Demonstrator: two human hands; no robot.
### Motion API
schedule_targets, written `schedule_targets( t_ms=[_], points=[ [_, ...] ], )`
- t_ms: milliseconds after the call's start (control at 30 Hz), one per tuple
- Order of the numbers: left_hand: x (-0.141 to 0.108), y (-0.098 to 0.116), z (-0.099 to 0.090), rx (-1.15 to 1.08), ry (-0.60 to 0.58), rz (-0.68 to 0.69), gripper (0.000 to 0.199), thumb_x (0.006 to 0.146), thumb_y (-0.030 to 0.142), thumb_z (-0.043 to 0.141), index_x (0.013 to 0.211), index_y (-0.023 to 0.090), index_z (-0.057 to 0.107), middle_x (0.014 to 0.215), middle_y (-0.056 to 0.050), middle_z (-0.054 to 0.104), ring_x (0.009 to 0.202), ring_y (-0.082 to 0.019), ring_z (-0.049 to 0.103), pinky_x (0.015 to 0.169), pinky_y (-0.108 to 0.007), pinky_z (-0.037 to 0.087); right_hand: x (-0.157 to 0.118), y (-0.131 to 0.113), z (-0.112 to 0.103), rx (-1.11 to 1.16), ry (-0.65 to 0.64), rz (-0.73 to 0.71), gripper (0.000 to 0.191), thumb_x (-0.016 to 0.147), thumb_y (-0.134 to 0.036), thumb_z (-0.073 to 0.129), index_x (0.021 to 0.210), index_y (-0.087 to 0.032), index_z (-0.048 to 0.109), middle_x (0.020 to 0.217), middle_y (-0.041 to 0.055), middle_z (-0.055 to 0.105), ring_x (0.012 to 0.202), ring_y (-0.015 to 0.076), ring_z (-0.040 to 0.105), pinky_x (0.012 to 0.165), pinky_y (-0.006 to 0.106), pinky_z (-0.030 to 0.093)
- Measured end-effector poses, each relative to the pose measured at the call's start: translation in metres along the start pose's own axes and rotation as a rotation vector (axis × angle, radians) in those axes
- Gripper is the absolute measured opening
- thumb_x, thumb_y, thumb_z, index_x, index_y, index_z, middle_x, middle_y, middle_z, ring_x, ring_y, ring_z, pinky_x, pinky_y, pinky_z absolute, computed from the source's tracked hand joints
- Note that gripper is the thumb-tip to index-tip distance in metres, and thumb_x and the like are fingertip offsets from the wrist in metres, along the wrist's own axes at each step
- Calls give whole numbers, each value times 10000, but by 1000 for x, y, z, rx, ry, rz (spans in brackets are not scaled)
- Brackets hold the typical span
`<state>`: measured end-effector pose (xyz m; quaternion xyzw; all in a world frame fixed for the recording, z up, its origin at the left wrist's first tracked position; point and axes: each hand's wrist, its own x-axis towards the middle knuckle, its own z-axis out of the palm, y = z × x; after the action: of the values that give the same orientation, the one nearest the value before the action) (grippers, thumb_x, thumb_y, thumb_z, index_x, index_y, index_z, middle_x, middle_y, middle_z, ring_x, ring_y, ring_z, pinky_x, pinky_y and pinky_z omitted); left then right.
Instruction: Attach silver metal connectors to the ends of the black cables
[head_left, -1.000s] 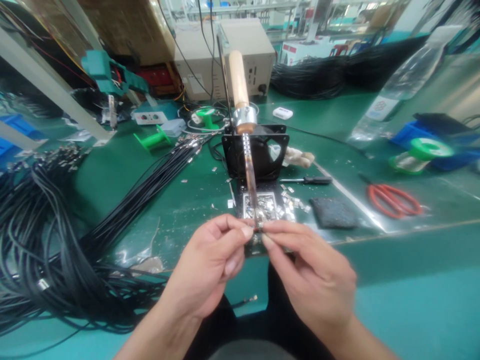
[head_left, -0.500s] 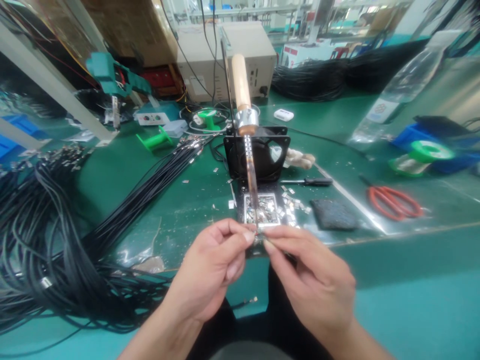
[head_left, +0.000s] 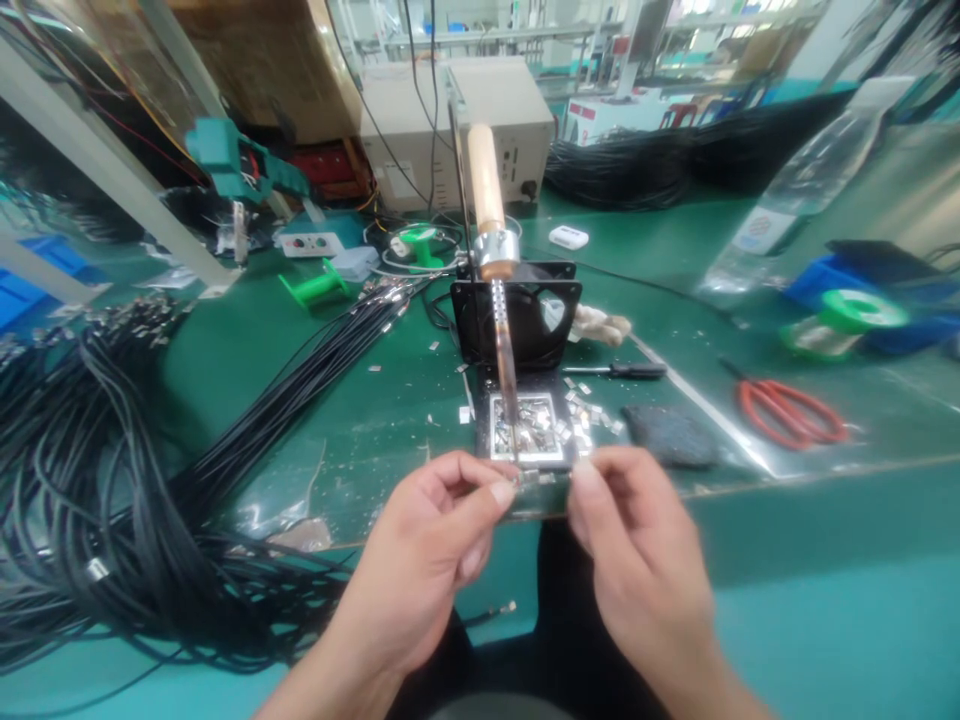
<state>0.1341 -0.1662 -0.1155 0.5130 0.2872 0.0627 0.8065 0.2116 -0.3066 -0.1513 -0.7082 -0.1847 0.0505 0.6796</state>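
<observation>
Right hand [head_left: 637, 545] has opened a gap by table edge [head_left: 825, 476], grip unclear; left hand [head_left: 435, 540] pinches metal piece [head_left: 529, 478].

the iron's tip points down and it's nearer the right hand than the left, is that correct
Not quite: the head view shows the iron with its tip pointing down, but nearer the left hand than the right hand.

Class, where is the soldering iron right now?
In the head view, the soldering iron slants down the centre, in front of the black fan, its tip near the left hand.
</observation>
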Motion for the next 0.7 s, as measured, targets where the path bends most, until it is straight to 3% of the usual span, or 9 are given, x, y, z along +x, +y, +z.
schedule_targets(
  t_ms=[100,200,333,700],
  points=[
    [-2,-2,-2,25,5,19,220,844,300,828,806,155,668,764,19,678,428,11,317,426,-171,217,3,-5,-1,124,-125,225,284,1022,-494,589,925,-227,583,608,-84,401,509,80,369,451,199,341],
    [-2,-2,-2,35,13,22,226,838,318,835,818,157,678,685,39,639,432,0,311,424,-171,220,5,-8,0,171,-278,329,333,984,-544,634,969,-211,624,569,-94,387,482,71,350,438,202,290],
    [-1,-1,-1,40,3,5,232,832,334,831,826,164,673,474,99,454,424,-27,266,421,-180,192,7,-10,2,149,-337,320,356,986,-544,623,902,-199,647,532,-78,435,469,72,374,429,204,280],
    [2,6,-2,61,10,-10,245,811,324,823,763,169,640,419,110,415,394,-24,246,417,-184,184,14,-10,7,107,-327,261,331,994,-498,605,862,-196,642,513,-74,448,459,79,394,420,204,300]
  ],
)
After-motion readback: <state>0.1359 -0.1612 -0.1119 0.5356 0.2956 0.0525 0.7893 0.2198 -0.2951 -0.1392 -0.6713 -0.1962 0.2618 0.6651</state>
